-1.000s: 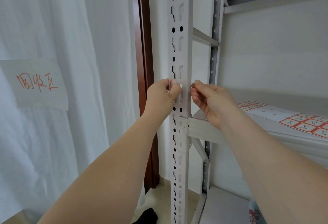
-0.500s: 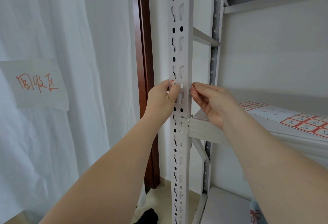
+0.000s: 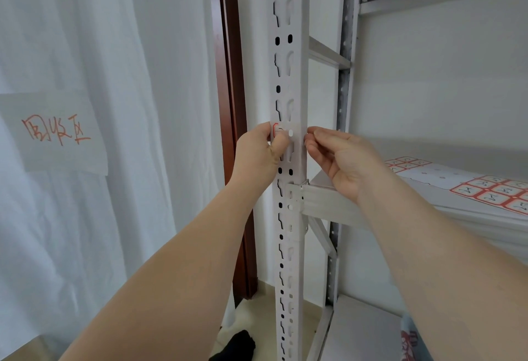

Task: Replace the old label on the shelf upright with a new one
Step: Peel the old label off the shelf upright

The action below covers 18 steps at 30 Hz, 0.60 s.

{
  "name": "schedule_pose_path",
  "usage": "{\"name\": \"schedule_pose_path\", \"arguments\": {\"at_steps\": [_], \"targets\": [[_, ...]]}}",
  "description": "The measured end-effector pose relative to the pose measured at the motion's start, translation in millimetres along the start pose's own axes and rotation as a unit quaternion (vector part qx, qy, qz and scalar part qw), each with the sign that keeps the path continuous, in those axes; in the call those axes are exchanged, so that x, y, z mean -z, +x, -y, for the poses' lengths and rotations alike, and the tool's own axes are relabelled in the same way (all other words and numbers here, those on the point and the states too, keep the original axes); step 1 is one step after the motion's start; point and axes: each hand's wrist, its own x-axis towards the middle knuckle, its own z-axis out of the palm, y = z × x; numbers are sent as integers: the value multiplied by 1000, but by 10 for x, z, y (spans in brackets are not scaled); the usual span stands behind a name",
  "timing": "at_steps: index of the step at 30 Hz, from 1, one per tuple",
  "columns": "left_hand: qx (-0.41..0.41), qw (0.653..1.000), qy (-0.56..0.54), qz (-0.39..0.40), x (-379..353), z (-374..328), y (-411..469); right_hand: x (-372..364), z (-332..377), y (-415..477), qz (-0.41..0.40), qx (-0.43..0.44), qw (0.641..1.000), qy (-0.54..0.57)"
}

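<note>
Fingers of left hand (image 3: pixel 255 154) and right hand (image 3: pixel 345 160) pinch a red-edged white paper label (image 3: pixel 295 127) on the white slotted steel upright (image 3: pixel 298 74). Mid-swap, seemingly; old or new label — unclear.

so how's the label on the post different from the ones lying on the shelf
The label on the post is a single one, standing upright against the metal; the shelf labels are many, lying flat in a grid. The post label is pinched at its edges by the left hand and right hand; the shelf labels are untouched. Both kinds have red borders.
</note>
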Motion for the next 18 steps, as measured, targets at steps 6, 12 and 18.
{"name": "schedule_pose_path", "arguments": {"at_steps": [6,12,18], "targets": [[-9,1000,20,1,7,0,6,-3,2,-5,-2,0,1000,-10],[-18,999,30,8,8,15,3,-6,-1,3,-4,-2,1000,-13],[-13,1000,23,-11,-19,38,26,-4,2,8,-1,-1,1000,-10]]}}
